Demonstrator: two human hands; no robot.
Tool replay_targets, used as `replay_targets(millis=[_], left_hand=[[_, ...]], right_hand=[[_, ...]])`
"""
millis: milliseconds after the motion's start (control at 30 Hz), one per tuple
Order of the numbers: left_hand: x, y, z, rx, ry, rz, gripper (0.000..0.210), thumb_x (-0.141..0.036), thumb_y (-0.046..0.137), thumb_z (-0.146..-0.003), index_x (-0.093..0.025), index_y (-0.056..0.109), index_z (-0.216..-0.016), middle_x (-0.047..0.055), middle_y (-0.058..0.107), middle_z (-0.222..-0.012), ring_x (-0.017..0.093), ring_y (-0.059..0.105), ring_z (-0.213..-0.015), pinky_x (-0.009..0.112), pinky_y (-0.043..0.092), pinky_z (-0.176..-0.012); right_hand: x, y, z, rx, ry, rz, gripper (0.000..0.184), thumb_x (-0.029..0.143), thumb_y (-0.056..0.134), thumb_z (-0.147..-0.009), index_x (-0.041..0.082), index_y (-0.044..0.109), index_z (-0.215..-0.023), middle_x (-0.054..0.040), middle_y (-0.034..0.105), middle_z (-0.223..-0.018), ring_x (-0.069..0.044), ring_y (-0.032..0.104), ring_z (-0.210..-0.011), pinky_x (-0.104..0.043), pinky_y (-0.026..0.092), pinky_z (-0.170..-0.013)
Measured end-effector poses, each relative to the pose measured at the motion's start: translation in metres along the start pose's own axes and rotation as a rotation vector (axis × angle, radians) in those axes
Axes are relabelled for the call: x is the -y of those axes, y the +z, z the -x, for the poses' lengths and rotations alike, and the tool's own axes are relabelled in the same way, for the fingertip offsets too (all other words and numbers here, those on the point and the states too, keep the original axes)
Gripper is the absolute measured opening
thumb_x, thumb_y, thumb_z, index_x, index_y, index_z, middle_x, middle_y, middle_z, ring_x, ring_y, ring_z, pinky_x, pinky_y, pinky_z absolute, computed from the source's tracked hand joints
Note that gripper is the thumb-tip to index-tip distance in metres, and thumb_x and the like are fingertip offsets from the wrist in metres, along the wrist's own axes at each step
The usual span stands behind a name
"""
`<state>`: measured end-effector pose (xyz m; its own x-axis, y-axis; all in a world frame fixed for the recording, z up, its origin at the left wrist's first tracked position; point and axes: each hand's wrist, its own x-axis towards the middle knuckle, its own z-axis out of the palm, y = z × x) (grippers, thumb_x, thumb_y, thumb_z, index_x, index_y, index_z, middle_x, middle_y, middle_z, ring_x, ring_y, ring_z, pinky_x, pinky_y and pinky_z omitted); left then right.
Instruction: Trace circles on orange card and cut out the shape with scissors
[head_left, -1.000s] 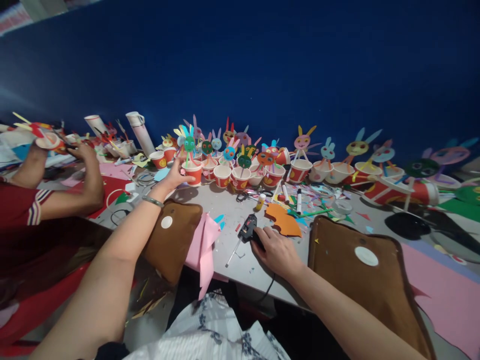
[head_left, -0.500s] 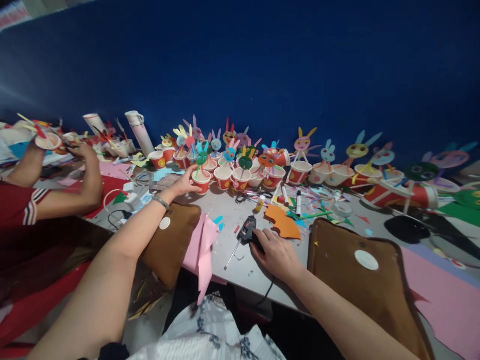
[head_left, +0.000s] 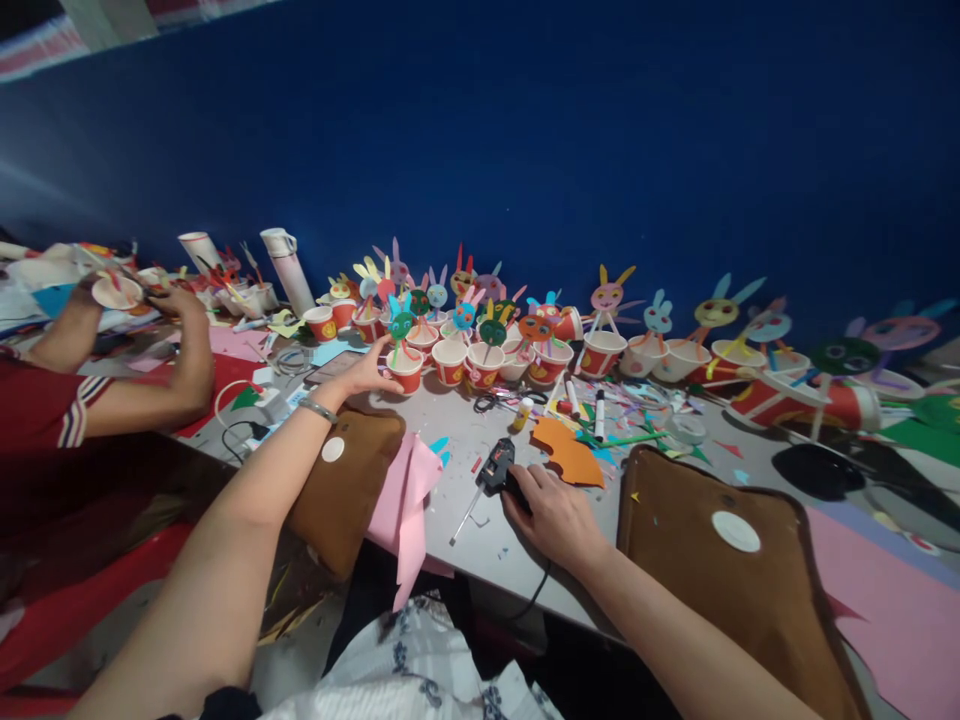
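Cups (head_left: 484,372) stand behind the glue gun (head_left: 496,467)

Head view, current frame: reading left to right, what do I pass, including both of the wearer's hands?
Co-worker's striped sleeve, white flask, left hand, red paper cup it touches, black glue gun, right hand, larger brown pouch, pink sheet.

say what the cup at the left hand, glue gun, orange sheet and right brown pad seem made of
Cup: probably paper, smooth, printed red, with a thin pale rim.
Glue gun: likely hard dark plastic, by its moulded-looking body.
Orange sheet: matte, flat, cut edges; paper or thin foam, unclear.
Right brown pad: apparently soft fabric, dull, with rounded, padded edges.
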<state>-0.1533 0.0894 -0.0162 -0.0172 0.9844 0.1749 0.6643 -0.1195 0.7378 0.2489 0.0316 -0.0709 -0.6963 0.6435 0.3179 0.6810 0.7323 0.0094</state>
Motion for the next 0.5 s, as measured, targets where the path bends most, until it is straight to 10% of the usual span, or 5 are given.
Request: replay_targets(millis=[500], left_hand=[[-0.016,0.019,-0.006,-0.255,-0.029,-0.102,0.069,-0.034,0.084,-0.06,-0.017,0.055,-0.12,0.01,0.068,-0.118,0.028,0.067,-0.107,0.038,0.053,-0.095]], right_hand=[[-0.003,0.009,0.001,-0.075,-0.026,0.001,0.027,0.033,0.05,-0.097,0.014,0.065,-0.111,-0.0066,0.067,-0.085,-0.018,0.061,-0.067,-0.03,0.03,-0.057]])
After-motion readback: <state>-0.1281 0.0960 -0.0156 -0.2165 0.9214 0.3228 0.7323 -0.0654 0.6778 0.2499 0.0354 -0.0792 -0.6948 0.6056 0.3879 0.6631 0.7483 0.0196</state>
